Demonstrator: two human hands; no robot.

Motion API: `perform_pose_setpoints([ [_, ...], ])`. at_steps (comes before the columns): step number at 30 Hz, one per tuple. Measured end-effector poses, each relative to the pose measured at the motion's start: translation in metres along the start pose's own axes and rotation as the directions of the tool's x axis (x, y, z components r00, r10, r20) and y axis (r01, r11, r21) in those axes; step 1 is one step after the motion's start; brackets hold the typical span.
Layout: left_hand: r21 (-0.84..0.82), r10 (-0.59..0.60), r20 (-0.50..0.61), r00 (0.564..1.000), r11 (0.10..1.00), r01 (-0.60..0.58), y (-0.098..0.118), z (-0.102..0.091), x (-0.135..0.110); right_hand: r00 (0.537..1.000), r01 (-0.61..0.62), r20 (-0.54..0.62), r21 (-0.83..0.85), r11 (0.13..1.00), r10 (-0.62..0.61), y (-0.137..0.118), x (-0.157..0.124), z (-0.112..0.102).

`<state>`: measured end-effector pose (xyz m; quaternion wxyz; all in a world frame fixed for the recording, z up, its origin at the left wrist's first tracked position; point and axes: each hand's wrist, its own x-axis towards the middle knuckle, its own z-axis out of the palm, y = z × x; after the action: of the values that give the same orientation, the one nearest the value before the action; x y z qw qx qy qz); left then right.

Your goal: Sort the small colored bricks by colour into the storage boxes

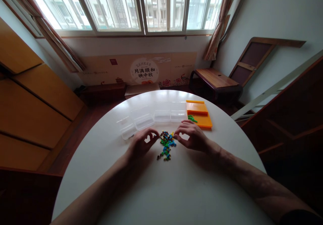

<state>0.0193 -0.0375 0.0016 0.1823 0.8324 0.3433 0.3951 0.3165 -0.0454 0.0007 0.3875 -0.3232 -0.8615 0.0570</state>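
Note:
A small pile of tiny plastic pieces [166, 142] in blue, green, brown and yellow lies on the round white table [171, 191]. At its left edge my left hand [141, 142] has thumb and index finger curled into a pinch; whatever is between the tips is too small to tell. Opposite, my right hand [193, 137] pinches at the pile's right edge, and any piece in its fingertips cannot be made out. Just beyond the right hand's knuckles, several green pieces [192, 118] rest in an orange tray [205, 120].
Transparent plastic boxes stand in an arc beyond the pile: one at the left [128, 131], another [144, 121], and two side by side, a box [162, 116] and its neighbour [178, 116]. A wooden chair [217, 78] is behind the table, under the window [143, 9].

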Motion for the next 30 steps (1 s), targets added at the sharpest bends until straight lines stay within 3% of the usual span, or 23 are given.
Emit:
perform_pose_setpoints([
  [3, -0.014, -0.003, -0.023, 1.0, 1.0, 0.003, 0.003, 0.005, 0.0, 0.996, 0.07, 0.052, 0.06, 0.996, -0.073, -0.006, 0.002, 0.007],
  [10, -0.056, 0.042, 0.027, 0.999, 0.998, -0.04, 0.012, 0.016, 0.0, 0.996, 0.062, 0.064, 0.09, 0.994, -0.068, -0.003, 0.0, 0.009],
  [30, 0.001, 0.151, 0.069, 0.986, 0.988, -0.152, 0.015, 0.017, 0.0, 0.991, 0.108, 0.06, 0.125, 0.986, -0.116, -0.007, 0.001, 0.01],
])
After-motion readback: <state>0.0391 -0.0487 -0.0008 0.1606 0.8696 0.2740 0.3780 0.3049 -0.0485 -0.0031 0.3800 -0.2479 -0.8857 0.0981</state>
